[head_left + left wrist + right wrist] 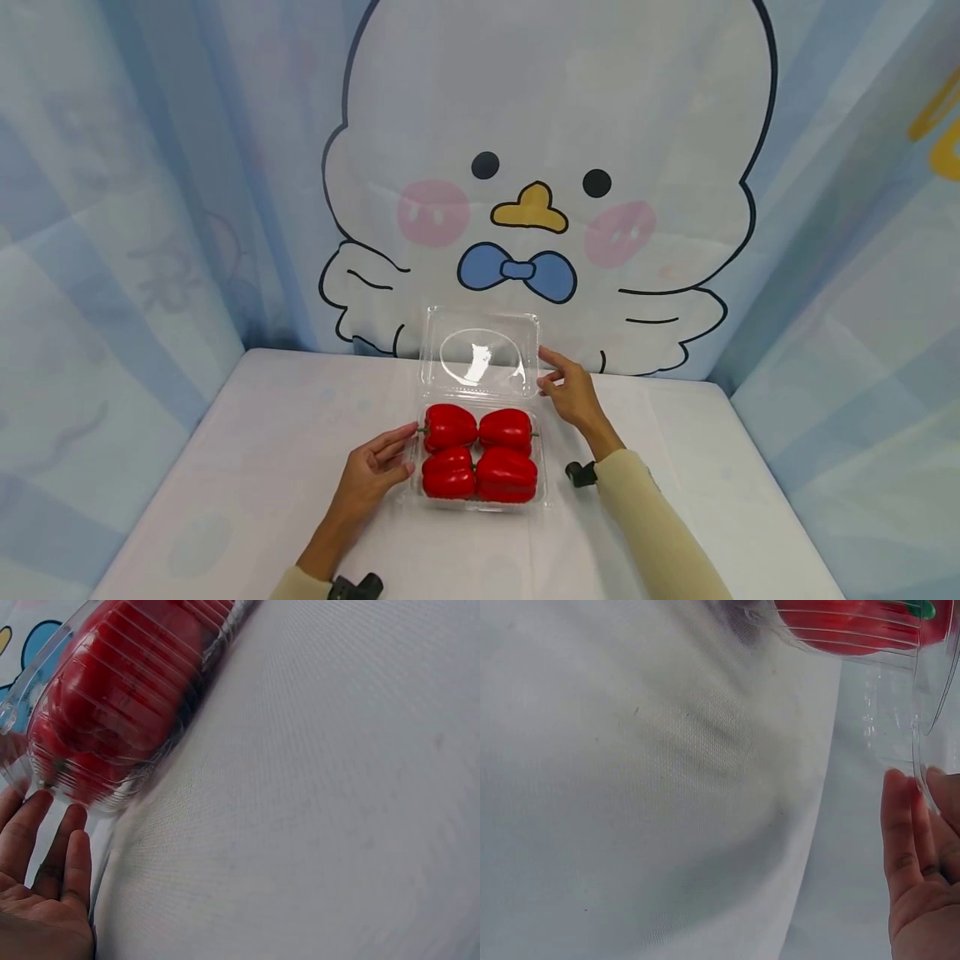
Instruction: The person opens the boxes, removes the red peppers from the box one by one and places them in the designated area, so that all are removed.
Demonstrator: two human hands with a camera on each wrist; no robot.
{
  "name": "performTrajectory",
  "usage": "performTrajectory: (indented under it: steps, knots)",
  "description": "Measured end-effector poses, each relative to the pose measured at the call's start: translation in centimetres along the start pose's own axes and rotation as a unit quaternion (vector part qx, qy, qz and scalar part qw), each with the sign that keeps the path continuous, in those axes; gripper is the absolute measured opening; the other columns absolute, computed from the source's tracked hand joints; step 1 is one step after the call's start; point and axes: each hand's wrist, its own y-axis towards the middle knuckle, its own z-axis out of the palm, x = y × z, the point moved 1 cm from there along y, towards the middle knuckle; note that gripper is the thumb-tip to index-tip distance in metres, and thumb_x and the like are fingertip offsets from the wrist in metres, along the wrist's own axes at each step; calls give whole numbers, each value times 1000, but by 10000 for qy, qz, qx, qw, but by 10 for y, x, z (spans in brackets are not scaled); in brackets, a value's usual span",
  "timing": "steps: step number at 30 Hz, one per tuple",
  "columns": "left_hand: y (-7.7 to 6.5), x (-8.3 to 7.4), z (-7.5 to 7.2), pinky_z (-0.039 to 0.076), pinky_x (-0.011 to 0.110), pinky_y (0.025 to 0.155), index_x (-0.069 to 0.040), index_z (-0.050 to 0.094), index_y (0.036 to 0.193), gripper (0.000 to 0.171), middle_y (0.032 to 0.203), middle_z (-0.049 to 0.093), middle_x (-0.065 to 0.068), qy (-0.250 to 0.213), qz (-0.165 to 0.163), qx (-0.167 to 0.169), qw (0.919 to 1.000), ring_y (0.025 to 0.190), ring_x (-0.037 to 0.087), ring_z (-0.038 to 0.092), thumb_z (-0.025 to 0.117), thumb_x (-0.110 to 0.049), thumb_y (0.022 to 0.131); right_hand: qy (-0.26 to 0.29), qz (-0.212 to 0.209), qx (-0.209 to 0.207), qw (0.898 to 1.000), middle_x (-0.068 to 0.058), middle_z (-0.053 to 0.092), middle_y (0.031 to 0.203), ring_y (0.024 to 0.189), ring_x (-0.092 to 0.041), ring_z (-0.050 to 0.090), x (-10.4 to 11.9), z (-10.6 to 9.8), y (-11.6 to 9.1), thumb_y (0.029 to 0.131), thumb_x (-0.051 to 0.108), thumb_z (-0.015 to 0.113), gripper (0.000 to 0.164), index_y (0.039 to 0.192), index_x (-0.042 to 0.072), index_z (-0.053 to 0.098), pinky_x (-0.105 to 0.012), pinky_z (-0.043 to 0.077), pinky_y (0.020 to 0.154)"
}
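A clear plastic clamshell box (480,507) on the white table holds several red bell peppers (507,475) in two rows. Its hinged lid (480,354) stands raised at the far side. At the lid's right edge, the right hand (573,395) pinches the plastic between thumb and fingers; the right wrist view shows this hand (922,877) at the thin lid edge (917,754). The left hand (365,475) is by the box's left wall, fingers extended and fingertips at the plastic. In the left wrist view these fingers (34,825) lie loosely spread against the ribbed end.
The white table (285,417) runs back to a printed curtain (555,100) with a cartoon bird. More blue-and-white curtain (97,250) hangs at the sides. A black wrist camera mount (580,474) is on the right wrist, another (356,587) on the left.
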Motion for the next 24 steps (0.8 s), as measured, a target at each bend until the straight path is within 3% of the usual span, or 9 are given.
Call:
performTrajectory:
  steps: [5,16,24]
  knots:
    - [0,0,1,47,28,117,-11,60,150,60,156,61,6,49,20,10,10000,149,27,54,80,-6,93,-117,72,-13,9999,-11,56,160,99,-27,76,1,-1,0,102,4,68,61,160,12,49,-34,66,87]
    - [1,2,0,48,27,116,-15,61,149,59,156,61,4,24,-48,2,10000,148,27,55,79,-5,93,-293,-15,-369,9989,-15,53,158,133,-38,63,12,-3,-7,101,15,74,67,161,25,47,-52,55,111]
    - [0,0,1,48,27,117,-14,61,149,58,156,61,4,85,-29,-7,10000,149,25,54,78,-5,95,-165,-154,-502,9985,-10,51,162,138,-37,60,23,-7,-18,97,22,80,71,160,28,48,-52,54,113]
